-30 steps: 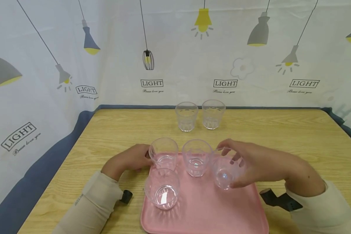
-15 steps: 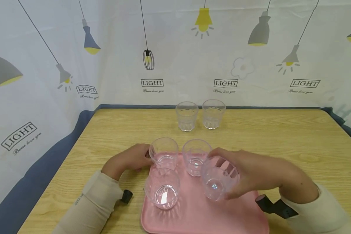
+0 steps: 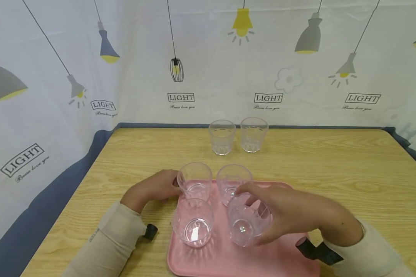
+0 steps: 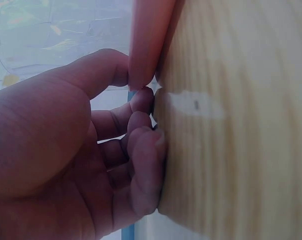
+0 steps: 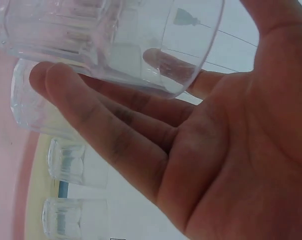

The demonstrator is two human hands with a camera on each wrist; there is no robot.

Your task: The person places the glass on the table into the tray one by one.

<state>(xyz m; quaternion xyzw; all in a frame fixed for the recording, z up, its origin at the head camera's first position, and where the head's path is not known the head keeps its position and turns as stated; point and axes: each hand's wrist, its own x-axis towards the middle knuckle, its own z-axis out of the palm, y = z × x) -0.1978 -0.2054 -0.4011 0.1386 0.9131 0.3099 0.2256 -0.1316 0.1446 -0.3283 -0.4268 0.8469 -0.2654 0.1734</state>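
Observation:
My right hand (image 3: 284, 211) holds a clear plastic tumbler (image 3: 244, 225) over the right half of the pink tray (image 3: 228, 265). In the right wrist view, its fingers (image 5: 106, 130) run along the side of that tumbler (image 5: 141, 45). My left hand (image 3: 159, 185) is at the tray's far left corner. Seen from the left wrist, the thumb (image 4: 103, 70) lies against the tray's rim (image 4: 148, 45), with curled fingers below it near the tabletop. Other clear tumblers stand upright on the tray: one back left (image 3: 194, 181), one back middle (image 3: 228, 179), one front left (image 3: 193, 223).
Two more clear tumblers, a left one (image 3: 222, 137) and a right one (image 3: 254, 134), stand behind the tray on the wooden table (image 3: 332, 157). A white curtain (image 3: 215, 57) printed with lamps hangs beyond the table's back edge.
My right hand has moved left and toward me with its tumbler, from the tray's back right to beside the front left tumbler. The left hand stays at the tray's corner.

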